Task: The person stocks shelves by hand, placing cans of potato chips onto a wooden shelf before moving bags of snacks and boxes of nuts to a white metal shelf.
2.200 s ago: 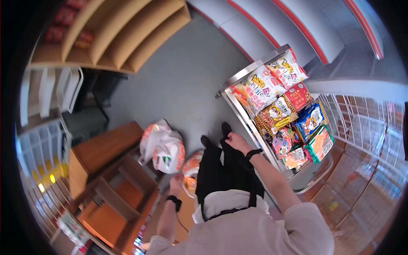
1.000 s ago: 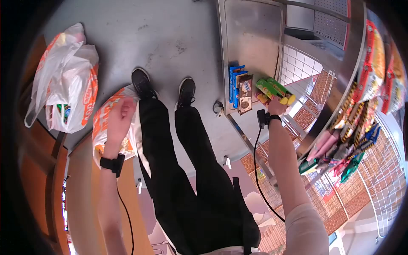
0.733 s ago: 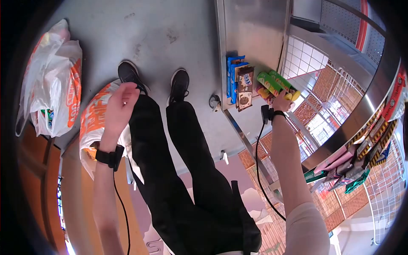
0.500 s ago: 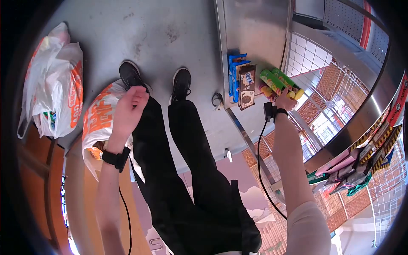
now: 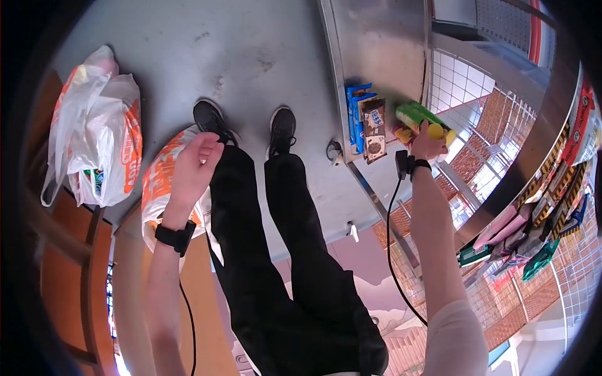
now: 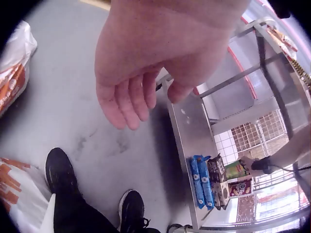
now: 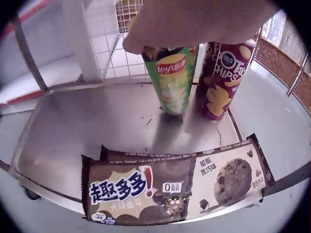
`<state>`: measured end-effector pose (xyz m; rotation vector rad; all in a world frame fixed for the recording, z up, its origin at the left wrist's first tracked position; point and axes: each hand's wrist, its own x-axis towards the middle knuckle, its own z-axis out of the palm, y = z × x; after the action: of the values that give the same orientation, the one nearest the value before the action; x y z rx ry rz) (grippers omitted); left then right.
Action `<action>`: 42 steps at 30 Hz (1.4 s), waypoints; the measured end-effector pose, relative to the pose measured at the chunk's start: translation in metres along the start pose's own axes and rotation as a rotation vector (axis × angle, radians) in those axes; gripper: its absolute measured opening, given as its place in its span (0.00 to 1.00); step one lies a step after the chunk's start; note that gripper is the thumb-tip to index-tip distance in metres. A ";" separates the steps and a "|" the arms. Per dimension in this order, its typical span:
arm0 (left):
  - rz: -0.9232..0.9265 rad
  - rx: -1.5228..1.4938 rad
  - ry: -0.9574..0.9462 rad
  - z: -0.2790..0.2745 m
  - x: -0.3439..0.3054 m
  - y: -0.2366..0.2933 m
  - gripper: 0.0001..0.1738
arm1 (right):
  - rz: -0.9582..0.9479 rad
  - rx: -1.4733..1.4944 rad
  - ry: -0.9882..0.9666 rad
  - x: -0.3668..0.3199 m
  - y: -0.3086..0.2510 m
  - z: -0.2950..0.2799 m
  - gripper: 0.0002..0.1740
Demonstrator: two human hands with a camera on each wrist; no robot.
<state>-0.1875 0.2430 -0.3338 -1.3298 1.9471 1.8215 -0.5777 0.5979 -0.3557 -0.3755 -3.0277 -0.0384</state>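
Observation:
My right hand (image 5: 427, 148) is at the lower tray of the metal cart, gripping the upper part of a green Lay's chip canister (image 7: 171, 82). Beside it stands a purple potato chip canister (image 7: 224, 80). In the head view the green canisters (image 5: 419, 114) show yellow lids near my fingers. Brown cookie packs (image 7: 146, 189) lie in front of the canisters, next to blue cookie packs (image 6: 202, 180). My left hand (image 5: 195, 168) hangs over a white and orange plastic bag (image 5: 164, 182), fingers loosely curled and holding nothing; the left wrist view shows the same hand (image 6: 160, 53) in the air.
A second full plastic bag (image 5: 100, 138) stands on the floor at the left, by a wooden shelf unit (image 5: 63, 263). The cart's lower tray (image 5: 382, 37) has a metal rim. Snack bags (image 5: 552, 213) fill the upper tier at the right. Cables run from both wrists.
The view has turned from the cart's top tier to its lower tray. My right hand has gone from beside my leg to the chip canisters. My left hand has risen over the nearer bag.

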 end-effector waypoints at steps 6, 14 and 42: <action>-0.017 0.022 -0.040 -0.016 0.005 0.019 0.14 | -0.198 0.352 0.119 -0.038 -0.032 -0.014 0.47; 0.238 0.151 0.022 -0.014 0.018 0.047 0.28 | -0.470 0.860 -0.395 -0.139 -0.102 -0.062 0.34; 0.113 0.345 0.061 -0.011 -0.033 -0.004 0.40 | 0.014 -0.373 0.111 0.061 0.036 0.024 0.49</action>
<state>-0.1608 0.2501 -0.3125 -1.1974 2.2805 1.4122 -0.6298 0.6481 -0.3736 -0.4054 -2.8981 -0.6072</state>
